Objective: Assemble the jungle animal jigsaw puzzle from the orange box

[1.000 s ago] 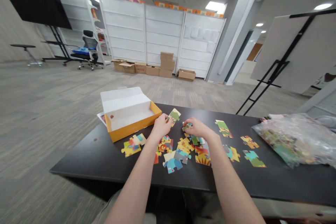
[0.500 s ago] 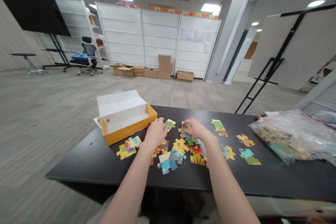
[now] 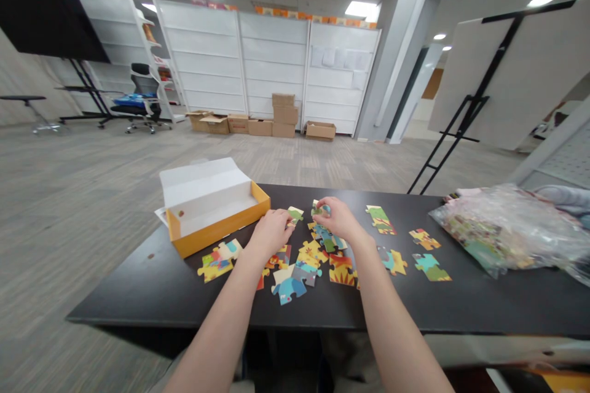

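While the right hand point(image 3: 338, 220) pinches a green-and-cream piece point(image 3: 316, 209) just above frame center-bottom, probably by its edge so the print stays visible, the left hand point(image 3: 273, 230) curls beside another green piece point(image 3: 295, 215) to its left; can't tell if those fingers actually grip it. Loose pieces point(image 3: 311, 252) sprawl across the lower middle, face up, likely so the pictures show. The orange box point(image 3: 221, 225) sits left, probably parked beside the spread. Compared with a second ago, the left-hand piece is down low, not held up.
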Tool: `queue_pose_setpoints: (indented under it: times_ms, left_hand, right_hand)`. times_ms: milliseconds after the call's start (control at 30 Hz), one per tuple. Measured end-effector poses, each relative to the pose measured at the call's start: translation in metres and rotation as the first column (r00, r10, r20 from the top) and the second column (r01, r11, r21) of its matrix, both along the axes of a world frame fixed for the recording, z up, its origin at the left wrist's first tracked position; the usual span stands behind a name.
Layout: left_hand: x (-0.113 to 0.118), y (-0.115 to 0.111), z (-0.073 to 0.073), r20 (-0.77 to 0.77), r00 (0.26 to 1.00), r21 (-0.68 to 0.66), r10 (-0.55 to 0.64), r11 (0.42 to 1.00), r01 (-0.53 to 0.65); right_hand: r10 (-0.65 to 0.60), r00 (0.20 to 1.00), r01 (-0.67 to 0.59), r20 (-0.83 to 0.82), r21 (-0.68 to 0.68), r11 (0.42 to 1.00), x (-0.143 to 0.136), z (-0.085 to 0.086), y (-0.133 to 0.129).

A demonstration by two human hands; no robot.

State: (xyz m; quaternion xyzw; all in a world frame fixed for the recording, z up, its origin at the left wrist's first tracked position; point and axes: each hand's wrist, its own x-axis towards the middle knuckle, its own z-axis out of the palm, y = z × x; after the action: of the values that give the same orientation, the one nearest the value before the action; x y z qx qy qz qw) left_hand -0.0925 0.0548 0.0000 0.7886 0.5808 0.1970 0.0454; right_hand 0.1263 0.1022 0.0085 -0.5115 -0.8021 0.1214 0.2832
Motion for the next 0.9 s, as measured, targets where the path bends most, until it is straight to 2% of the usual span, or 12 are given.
queue_pose_setpoints:
  times_ms: [100,233,400,567,700,800,900]
  left_hand:
    - [0.004,0.002,0.007,-0.077,0.997,-0.019,-0.001,1.0,0.0]
    - [0.007,0.015,0.015,-0.148,0.989,-0.069,-0.01,0.998,-0.001]
    - [0.011,0.029,0.012,-0.136,0.99,-0.076,-0.022,0.997,0.012]
    - [-0.003,0.031,0.002,-0.032,0.994,-0.058,-0.109,0.993,0.107]
    - [-0.018,0.027,0.007,0.047,0.998,0.0,-0.042,0.999,0.042]
    - [-0.022,0.024,0.013,-0.005,1.0,-0.055,-0.005,0.998,0.004]
    - [-0.019,0.025,0.012,-0.064,0.997,-0.108,-0.033,0.994,0.026]
  right_hand:
    - [-0.026,0.998,0.027,-0.049,0.027,0.999,0.0,0.006,0.0]
    - [-0.035,0.99,0.046,-0.134,0.082,0.996,-0.002,0.021,-0.001]
    - [-0.058,0.976,0.078,-0.21,0.085,0.993,-0.013,0.037,-0.009]
    - [-0.069,0.983,0.081,-0.168,0.067,0.994,-0.014,0.035,-0.016]
    - [-0.068,0.994,0.071,-0.083,0.035,0.997,-0.003,0.029,-0.017]
    - [-0.077,0.997,0.077,-0.032,0.016,0.997,0.005,0.027,-0.019]
    - [-0.088,0.996,0.088,0.002,0.013,0.996,0.009,0.026,-0.022]
